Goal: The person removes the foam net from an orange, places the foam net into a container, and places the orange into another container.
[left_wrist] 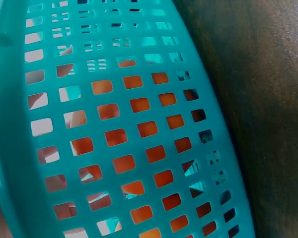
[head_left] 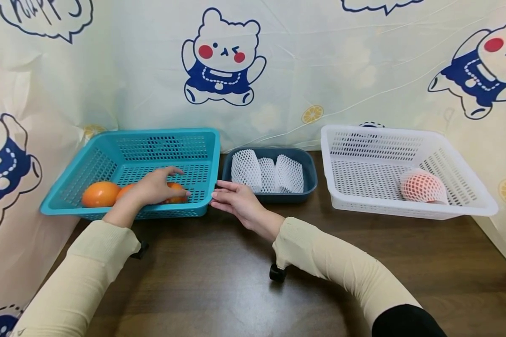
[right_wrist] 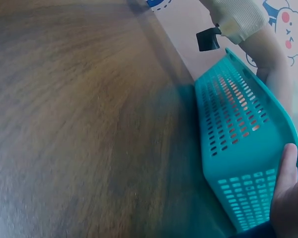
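Observation:
In the head view, my left hand (head_left: 152, 187) reaches into the teal basket (head_left: 212, 164). Its thumb lies across an orange (head_left: 178, 199), while a finger is raised apart above it. Another orange (head_left: 101, 194) sits at the basket's left end, and one more (head_left: 124, 190) is partly hidden by my hand. My right hand (head_left: 242, 203) touches the basket's front right corner with fingers stretched out. The right wrist view has a finger (right_wrist: 288, 163) against the outer wall below the rim. Orange skin shows through the holes of the basket wall (left_wrist: 134, 111) in the left wrist view.
A dark blue bin (head_left: 274, 197) holds several white foam net sleeves (head_left: 246, 171). On the right stands a white basket (head_left: 362, 206) with a net-wrapped fruit (head_left: 423, 186) inside. All three containers stand at the back of the brown wooden table (head_left: 219, 271), against a printed curtain (head_left: 286, 70).

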### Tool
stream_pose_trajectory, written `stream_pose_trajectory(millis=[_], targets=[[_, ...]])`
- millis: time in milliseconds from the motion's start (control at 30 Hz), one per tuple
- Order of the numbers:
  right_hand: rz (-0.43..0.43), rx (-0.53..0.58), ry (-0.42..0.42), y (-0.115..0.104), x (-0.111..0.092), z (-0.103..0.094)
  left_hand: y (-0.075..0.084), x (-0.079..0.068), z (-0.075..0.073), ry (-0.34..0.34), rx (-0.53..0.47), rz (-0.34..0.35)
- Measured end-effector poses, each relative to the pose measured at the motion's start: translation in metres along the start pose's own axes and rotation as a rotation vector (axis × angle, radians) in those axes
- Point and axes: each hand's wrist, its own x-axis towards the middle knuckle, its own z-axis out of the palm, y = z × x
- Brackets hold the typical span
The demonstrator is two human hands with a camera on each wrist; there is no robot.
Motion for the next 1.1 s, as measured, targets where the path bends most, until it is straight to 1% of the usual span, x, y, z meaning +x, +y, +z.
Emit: stream_pose_trajectory(millis=[133,267,367,533,600,733,867,967,1100], targets=[[-0.007,-0.045,-0.035,-0.002,-0.001,-0.004,0.001,0.0,0.002,0.045,-0.01,0.005],[-0.031,-0.152,-0.069,-0.005,-0.004,-0.007,0.003,0.0,0.002,0.092,-0.011,0.005],[-0.074,-0.279,-0.08,-0.008,-0.005,-0.01,0.004,0.0,0.002,0.127,-0.016,0.003],[-0.197,-0.542,-0.107,-0.012,-0.008,-0.017,0.008,-0.002,0.002,0.177,-0.031,-0.002],[-0.239,-0.627,-0.13,-0.013,-0.009,-0.02,0.009,-0.004,0.003,0.198,-0.022,0.001],[-0.291,-0.752,-0.177,-0.015,-0.01,-0.025,0.015,-0.006,0.006,0.239,0.011,0.008],[-0.318,-0.863,-0.189,-0.02,-0.013,-0.031,0.02,-0.008,0.01,0.264,0.031,0.015],[-0.351,-0.964,-0.193,-0.026,-0.018,-0.035,0.024,-0.009,0.011,0.282,0.036,0.036],[-0.416,-1.126,-0.224,-0.033,-0.025,-0.043,0.031,-0.012,0.013,0.305,0.028,0.069]])
